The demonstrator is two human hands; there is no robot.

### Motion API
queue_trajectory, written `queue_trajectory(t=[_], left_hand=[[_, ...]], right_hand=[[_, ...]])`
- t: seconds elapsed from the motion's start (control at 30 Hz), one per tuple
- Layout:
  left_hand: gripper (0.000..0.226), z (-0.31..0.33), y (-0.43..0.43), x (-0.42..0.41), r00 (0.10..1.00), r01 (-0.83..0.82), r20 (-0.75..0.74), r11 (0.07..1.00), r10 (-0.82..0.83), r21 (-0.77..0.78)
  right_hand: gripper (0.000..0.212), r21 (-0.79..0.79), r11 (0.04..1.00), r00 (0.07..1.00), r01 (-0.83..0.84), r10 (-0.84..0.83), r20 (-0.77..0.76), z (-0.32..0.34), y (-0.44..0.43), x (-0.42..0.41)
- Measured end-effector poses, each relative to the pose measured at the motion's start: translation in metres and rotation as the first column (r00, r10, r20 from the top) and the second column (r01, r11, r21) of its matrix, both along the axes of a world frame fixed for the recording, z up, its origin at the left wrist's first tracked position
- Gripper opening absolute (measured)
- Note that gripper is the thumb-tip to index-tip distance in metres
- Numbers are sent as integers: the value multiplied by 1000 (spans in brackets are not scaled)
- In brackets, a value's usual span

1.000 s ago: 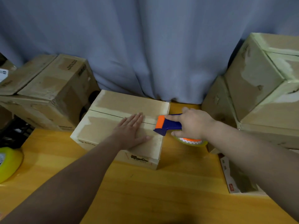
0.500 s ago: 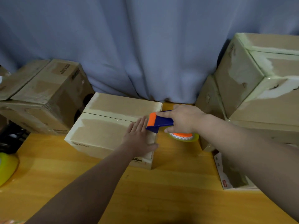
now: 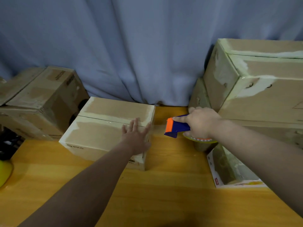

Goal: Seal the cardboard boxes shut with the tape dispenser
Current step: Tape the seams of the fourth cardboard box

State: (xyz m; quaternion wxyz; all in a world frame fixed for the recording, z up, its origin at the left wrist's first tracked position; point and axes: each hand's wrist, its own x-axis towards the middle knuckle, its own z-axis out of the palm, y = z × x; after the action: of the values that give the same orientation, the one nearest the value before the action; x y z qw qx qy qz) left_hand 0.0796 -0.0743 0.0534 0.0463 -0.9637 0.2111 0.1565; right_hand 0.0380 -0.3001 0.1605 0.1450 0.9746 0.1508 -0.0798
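From the head camera, a brown cardboard box (image 3: 105, 128) sits on a yellow wooden table (image 3: 164, 185). Its two top flaps are closed. A thin line runs where they meet, with a pale, shiny strip along it.

The left hand (image 3: 136, 136) lies flat on top of this box, near its right edge. The fingers are straight and spread a little, pointing to the back. The thumb reaches out to the box's right edge. It holds nothing and only presses down.

The right hand (image 3: 200, 123) is to the right of the box and does not touch it. Its fingers are curled round the blue handle of the tape dispenser (image 3: 176, 127). One finger lies straight along the top. The dispenser's orange front points at the box, with a small gap between them. The roll of tape (image 3: 200, 140) hangs under the hand, above the table. I cannot tell if any tape goes from the dispenser to the box.

Behind the box hangs a blue-grey curtain (image 3: 131, 46). To the left of the box sits a darker brown box (image 3: 41, 102). Further right of the box, past the right hand, a big taped box (image 3: 262, 82) rests on more boxes. To the right of the box and nearer the camera lies a small white carton (image 3: 229, 169). Far to the left of the box, at the table's edge, is a yellow thing (image 3: 5, 172), only partly in view.
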Motion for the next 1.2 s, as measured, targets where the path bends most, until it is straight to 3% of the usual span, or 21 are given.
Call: queue_trajectory(t=[0.13, 0.23, 0.3, 0.43, 0.57, 0.83, 1.07, 1.2], left_hand=[[98, 0, 24, 0, 999, -35, -8, 994, 34, -104], [114, 1, 36, 4, 989, -147, -16, 988, 147, -56], [108, 2, 26, 6, 988, -153, -11, 988, 153, -23], [71, -5, 7, -2, 992, 92, 97, 993, -85, -74], [58, -5, -7, 0, 992, -33, 114, 989, 50, -145], [63, -10, -10, -3, 992, -83, 86, 985, 97, -149], [64, -14, -10, -6, 989, -66, 114, 979, 89, -196], [67, -16, -7, -6, 989, -69, 111, 972, 96, -223]], right_hand=[[67, 43, 999, 1000, 21, -21, -12, -8, -3, -8], [66, 95, 995, 1000, 23, -23, -3, -14, -1, -14], [66, 97, 995, 1000, 21, -21, 8, -18, 1, -17], [67, 120, 992, 999, 46, -47, 6, -22, -3, -23], [68, 127, 991, 999, 42, -45, 17, -24, -4, -29], [68, 153, 984, 996, 88, -84, -36, -14, -18, -42], [64, -62, 996, 995, 71, -75, -61, -2, -12, -45], [47, -141, 974, 950, 177, -207, -233, -17, 18, -28]])
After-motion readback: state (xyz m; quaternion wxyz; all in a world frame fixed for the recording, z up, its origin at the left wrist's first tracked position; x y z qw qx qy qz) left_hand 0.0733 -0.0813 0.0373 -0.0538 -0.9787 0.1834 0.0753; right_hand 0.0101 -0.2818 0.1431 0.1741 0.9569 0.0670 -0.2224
